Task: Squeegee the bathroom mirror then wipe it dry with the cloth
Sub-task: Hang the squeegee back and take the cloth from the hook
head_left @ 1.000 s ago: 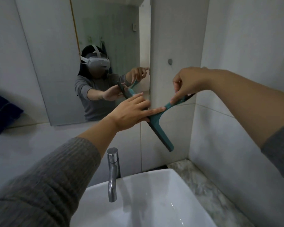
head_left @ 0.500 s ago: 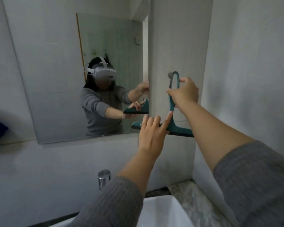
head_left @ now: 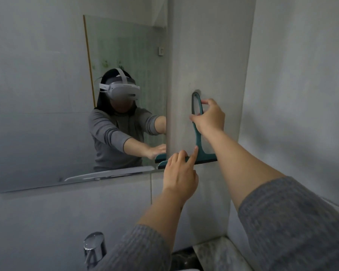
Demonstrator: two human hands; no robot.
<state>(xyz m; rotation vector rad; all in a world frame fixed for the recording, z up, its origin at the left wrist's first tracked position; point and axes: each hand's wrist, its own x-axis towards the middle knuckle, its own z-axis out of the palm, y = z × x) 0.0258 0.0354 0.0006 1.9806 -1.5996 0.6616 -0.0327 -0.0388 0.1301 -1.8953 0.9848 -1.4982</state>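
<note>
Both arms outstretched; right hand (head_left: 209, 119) pinched closed and raised, left hand (head_left: 179, 171) lower, fingers extended.

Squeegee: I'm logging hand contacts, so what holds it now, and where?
The right hand pinches the squeegee at mid-handle; the left hand touches its blade bar with fingertips.

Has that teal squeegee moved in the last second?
Yes. The squeegee swung from a slant to upright against the wall pillar, its handle loop now up at the wall hook, held by the right hand.
</note>
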